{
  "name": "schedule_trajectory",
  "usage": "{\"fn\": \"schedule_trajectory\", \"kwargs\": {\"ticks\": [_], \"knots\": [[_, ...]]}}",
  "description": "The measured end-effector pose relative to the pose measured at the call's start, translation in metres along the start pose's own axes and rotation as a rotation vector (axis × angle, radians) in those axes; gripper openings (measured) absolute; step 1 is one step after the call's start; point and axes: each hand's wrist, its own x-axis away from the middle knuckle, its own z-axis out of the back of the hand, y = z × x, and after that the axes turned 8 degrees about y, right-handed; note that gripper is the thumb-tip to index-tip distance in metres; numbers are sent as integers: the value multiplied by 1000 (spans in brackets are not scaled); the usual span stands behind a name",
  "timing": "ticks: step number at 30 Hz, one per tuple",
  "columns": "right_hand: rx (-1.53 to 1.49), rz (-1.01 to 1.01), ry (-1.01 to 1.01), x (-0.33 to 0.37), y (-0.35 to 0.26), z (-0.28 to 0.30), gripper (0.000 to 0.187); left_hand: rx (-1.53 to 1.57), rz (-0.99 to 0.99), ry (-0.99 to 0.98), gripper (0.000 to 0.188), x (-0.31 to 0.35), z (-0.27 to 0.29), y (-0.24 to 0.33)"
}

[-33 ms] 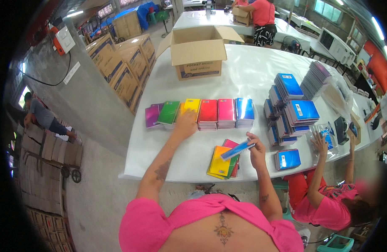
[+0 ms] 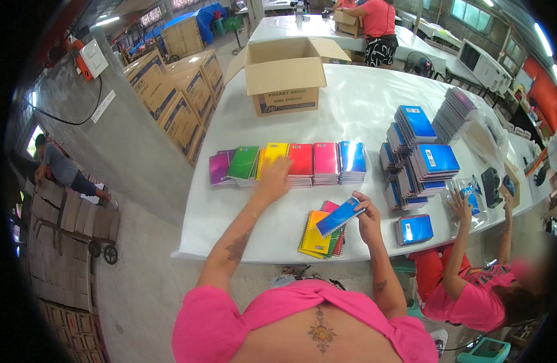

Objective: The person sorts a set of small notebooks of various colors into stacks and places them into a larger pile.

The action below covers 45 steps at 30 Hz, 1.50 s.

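Notebooks [image 2: 301,160] stood in a row of coloured stacks across the white table [image 2: 375,91] in the head view: purple, green, yellow, red, pink and blue, from your left to your right. Your right hand [image 2: 369,219] was clamped on a blue notebook [image 2: 339,216], thumb and fingers closed at its right end. You held it tilted over a small fanned pile [image 2: 316,235] with yellow, green, red and pink covers (whether it touched them, I cannot tell). Your left hand [image 2: 276,179] reached over the yellow and red stacks, a little blurred; I cannot tell whether its fingers gripped anything. Beyond the row sat an open cardboard box [image 2: 287,69]. To your right rose taller stacks of blue notebooks [image 2: 435,160], with a low stack [image 2: 414,230] nearer the table edge. Past these, a co-worker's hand [image 2: 461,207] was beside a clear plastic bag [image 2: 479,212].
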Motion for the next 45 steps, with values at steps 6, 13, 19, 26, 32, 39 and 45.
{"fn": "schedule_trajectory", "kwargs": {"ticks": [6, 13, 19, 26, 32, 39, 45], "knots": [[165, -50, -216, -5, 5, -13, 25, 43, -76, 8, 45, -13, -27, 26], [799, 70, -336, -13, 37, 19, 41, 45, 60, -275, 34, -52, 97, 102], [432, -145, -203, -8, 53, 25, 44, 229, 215, -566, 62, 14, 13, 149], [610, 86, 376, 42, 47, 36, 29, 170, 463, 241, 42, 20, 10, 12], [556, 197, 393, 51, 23, -25, 23, -218, 838, -17, 52, 26, 56, -114], [524, 222, 155, 31, 34, -95, 19, -157, 878, -71, 56, 20, 45, -114], [526, 185, 133, 35, 37, -98, 19, -326, 1238, 120, 51, 53, 59, -185]]}}
